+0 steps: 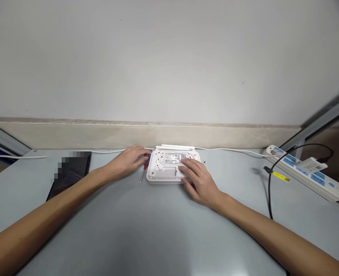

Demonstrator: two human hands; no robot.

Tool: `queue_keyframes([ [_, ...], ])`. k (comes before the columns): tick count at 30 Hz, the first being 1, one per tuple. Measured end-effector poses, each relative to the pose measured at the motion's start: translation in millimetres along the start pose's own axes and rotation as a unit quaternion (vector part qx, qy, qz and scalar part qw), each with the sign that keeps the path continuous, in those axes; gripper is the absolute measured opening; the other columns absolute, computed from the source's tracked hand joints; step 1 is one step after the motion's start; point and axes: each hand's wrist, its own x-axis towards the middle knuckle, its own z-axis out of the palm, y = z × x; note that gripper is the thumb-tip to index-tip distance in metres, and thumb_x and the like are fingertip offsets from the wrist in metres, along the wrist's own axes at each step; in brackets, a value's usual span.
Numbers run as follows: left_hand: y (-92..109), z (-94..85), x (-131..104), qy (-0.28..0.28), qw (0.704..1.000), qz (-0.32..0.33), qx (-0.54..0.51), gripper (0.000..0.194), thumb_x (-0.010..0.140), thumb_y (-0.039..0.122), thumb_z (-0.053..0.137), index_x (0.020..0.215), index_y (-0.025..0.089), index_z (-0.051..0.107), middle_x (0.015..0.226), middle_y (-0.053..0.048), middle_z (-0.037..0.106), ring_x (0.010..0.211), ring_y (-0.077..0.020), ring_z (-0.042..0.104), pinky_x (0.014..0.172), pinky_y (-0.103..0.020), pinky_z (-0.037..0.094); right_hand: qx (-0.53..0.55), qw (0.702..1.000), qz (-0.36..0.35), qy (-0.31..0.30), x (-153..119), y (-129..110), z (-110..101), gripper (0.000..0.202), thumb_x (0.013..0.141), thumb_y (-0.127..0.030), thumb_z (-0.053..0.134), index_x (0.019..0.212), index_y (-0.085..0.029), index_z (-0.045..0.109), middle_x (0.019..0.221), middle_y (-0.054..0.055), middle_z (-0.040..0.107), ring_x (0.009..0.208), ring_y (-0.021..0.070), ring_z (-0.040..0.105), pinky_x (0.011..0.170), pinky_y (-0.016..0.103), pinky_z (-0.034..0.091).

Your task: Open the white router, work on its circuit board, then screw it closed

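You are resting your right hand (pixel 199 178) on the right part of the white vented device (pixel 165 173), its fingers lying slightly spread and not pinching anything. Your left hand (pixel 132 158) is reaching to the device's left end, its thumb and fingers curving about the handle of the screwdriver (pixel 143 171); whether they are closing on it, you cannot tell from here. For good steadying, you are probably best served when your right palm is pressing lightly and evenly, your fingers are leaving the small openings uncovered, and your left fingers are taking the handle without nudging the casing.

The device is lying flat on the worktop (pixel 129 230), in the middle and toward the far edge, near the wall (pixel 169 69). Its label (pixel 169 158) is facing up, and its long axis is running left to right, roughly along the wall, with a slim white bar (pixel 176 147) lining its far side. The screwdriver is pointing its tip toward you and slightly left, its handle facing away.
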Motion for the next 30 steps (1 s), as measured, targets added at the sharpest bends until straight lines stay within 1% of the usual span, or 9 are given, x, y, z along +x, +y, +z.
queue_keyframes([
  [4, 6, -3.0, 1, 0.0, 1.0, -0.01, -0.016, 0.03, 0.091, 0.04, 0.045, 0.103, 0.024, 0.068, 0.101, -0.004, 0.069, 0.097, -0.0224, 0.061, 0.085, -0.032, 0.043, -0.002, 1.0, -0.003, 0.007, 0, 0, 0, 0.037, 0.09, -0.019, 0.052, 0.127, -0.017, 0.052, 0.132, 0.015, 0.055, 0.126, 0.0285, 0.048, 0.103, 0.051, 0.045],
  [7, 10, -1.5, 2, 0.0, 0.999, -0.034, -0.024, 0.027, 0.091, 0.038, 0.044, 0.092, 0.022, 0.067, 0.091, -0.004, 0.068, 0.086, -0.0213, 0.06, 0.076, -0.031, 0.042, -0.002, 1.0, -0.003, 0.005, 0, -1, 0, 0.038, 0.09, -0.019, 0.052, 0.128, -0.018, 0.051, 0.133, 0.015, 0.055, 0.126, 0.0285, 0.048, 0.102, 0.052, 0.046],
  [9, 11, 0.4, 2, 0.007, 0.998, -0.049, -0.026, 0.027, 0.091, 0.036, 0.042, 0.089, 0.021, 0.065, 0.088, -0.004, 0.068, 0.084, -0.0213, 0.06, 0.074, -0.031, 0.041, -0.002, 1.0, -0.004, 0.007, 0, -1, 0, 0.038, 0.091, -0.019, 0.052, 0.128, -0.019, 0.05, 0.133, 0.014, 0.055, 0.127, 0.0286, 0.048, 0.102, 0.053, 0.046],
  [12, 7, 3.6, 4, 0.036, 0.996, -0.069, -0.033, 0.029, 0.092, 0.036, 0.04, 0.097, 0.02, 0.064, 0.098, -0.005, 0.068, 0.091, -0.0223, 0.06, 0.08, -0.032, 0.042, -0.003, 1.0, -0.006, 0.015, 0, 0, 1, 0.037, 0.091, -0.019, 0.051, 0.128, -0.019, 0.051, 0.133, 0.014, 0.055, 0.127, 0.0286, 0.047, 0.103, 0.053, 0.045],
  [15, 2, 6.3, 7, 0.047, 0.995, -0.085, -0.034, 0.035, 0.091, 0.044, 0.044, 0.11, 0.022, 0.065, 0.106, -0.005, 0.068, 0.098, -0.0239, 0.06, 0.085, -0.033, 0.042, -0.002, 1.0, -0.004, 0.011, 0, 0, 1, 0.037, 0.091, -0.019, 0.051, 0.128, -0.019, 0.051, 0.133, 0.014, 0.055, 0.127, 0.0285, 0.048, 0.103, 0.052, 0.045],
  [18, 0, 7.9, 10, 0.027, 0.996, -0.081, -0.035, 0.04, 0.089, 0.05, 0.046, 0.112, 0.023, 0.066, 0.099, -0.005, 0.068, 0.093, -0.0237, 0.061, 0.081, -0.032, 0.042, -0.001, 1.0, -0.003, 0.008, 0, 0, 1, 0.037, 0.091, -0.019, 0.052, 0.128, -0.018, 0.051, 0.133, 0.015, 0.055, 0.127, 0.0284, 0.048, 0.103, 0.052, 0.045],
  [24, 7, 4.8, 13, -0.009, 0.998, -0.046, -0.037, 0.038, 0.091, 0.044, 0.043, 0.11, 0.025, 0.069, 0.083, -0.003, 0.067, 0.079, -0.021, 0.059, 0.07, -0.028, 0.039, -0.003, 1.0, -0.003, 0.009, 0, 0, 1, 0.038, 0.091, -0.019, 0.052, 0.129, -0.019, 0.05, 0.134, 0.015, 0.054, 0.127, 0.0288, 0.048, 0.102, 0.053, 0.045],
  [27, 7, 1.8, 13, -0.024, 0.996, -0.067, -0.048, 0.038, 0.089, 0.046, 0.045, 0.109, 0.025, 0.069, 0.075, -0.002, 0.065, 0.069, -0.0191, 0.057, 0.064, -0.027, 0.037, -0.003, 1.0, -0.004, 0.008, 0, 0, 1, 0.039, 0.09, -0.019, 0.052, 0.129, -0.018, 0.05, 0.134, 0.015, 0.054, 0.127, 0.0289, 0.048, 0.103, 0.052, 0.045],
  [30, 4, 0.1, 13, -0.028, 0.995, -0.082, -0.048, 0.033, 0.086, 0.045, 0.049, 0.105, 0.025, 0.069, 0.073, -0.002, 0.065, 0.066, -0.0181, 0.057, 0.062, -0.027, 0.036, -0.005, 1.0, -0.006, 0.009, 0, 0, 1, 0.038, 0.09, -0.018, 0.052, 0.128, -0.017, 0.051, 0.133, 0.015, 0.055, 0.127, 0.0289, 0.048, 0.103, 0.052, 0.045],
])
